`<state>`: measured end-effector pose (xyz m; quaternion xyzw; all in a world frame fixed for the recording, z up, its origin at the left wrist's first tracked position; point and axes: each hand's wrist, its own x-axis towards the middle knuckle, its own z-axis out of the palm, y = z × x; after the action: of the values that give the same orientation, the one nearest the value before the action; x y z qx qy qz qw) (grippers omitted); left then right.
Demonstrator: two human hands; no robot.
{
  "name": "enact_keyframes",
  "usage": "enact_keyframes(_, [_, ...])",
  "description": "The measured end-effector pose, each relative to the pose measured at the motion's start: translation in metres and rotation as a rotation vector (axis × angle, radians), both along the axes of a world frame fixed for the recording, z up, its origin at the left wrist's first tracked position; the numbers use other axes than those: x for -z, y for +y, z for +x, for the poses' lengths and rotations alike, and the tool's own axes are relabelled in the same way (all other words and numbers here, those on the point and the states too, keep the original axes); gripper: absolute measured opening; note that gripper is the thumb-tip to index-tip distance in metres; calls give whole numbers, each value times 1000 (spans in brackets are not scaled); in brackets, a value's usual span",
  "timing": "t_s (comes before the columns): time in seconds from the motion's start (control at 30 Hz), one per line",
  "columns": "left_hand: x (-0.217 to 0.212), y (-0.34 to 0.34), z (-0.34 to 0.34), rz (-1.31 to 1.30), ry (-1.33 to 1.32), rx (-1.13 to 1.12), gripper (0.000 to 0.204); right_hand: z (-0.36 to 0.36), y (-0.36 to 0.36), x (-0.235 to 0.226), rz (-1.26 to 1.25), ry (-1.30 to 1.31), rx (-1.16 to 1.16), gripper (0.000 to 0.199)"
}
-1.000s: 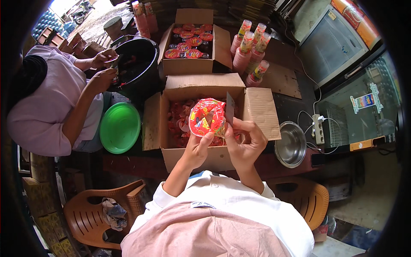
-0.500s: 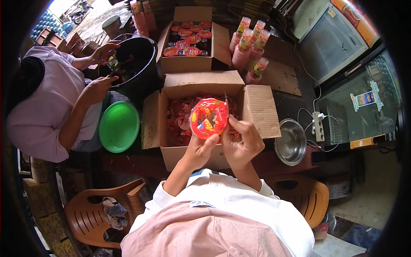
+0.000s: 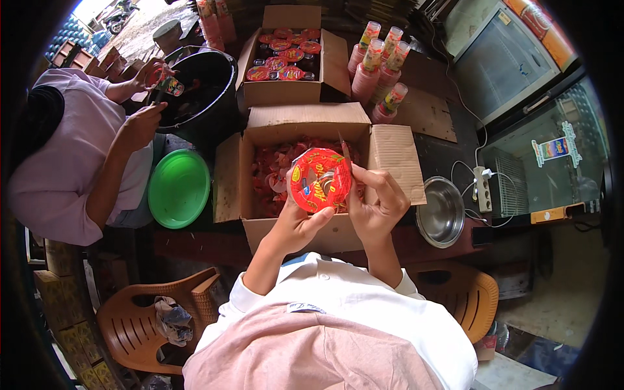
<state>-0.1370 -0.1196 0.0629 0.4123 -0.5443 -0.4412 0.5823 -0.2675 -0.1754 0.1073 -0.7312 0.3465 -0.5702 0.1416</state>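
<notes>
Above the near carton (image 3: 305, 114), the left hand (image 3: 294, 224) grips a round red-lidded plastic cup (image 3: 320, 181) bearing yellow lettering (image 3: 319, 189); the right hand (image 3: 377, 205) pinches a thin blade (image 3: 345, 149) at the cup's right edge.

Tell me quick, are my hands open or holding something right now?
Left hand: closed, holding something topped by a round red lid.
Right hand: closed, holding a thin blade at the lid's edge.
</notes>
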Motion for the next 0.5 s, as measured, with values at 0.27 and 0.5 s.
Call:
enact_keyframes(0.27, [-5, -3, 9, -3, -61, 85, 52, -6, -9, 1, 69, -50, -106, 24])
enact_keyframes(0.5, [1, -5, 9, 22, 117, 178, 74, -7, -8, 1, 107, -82, -145, 24])
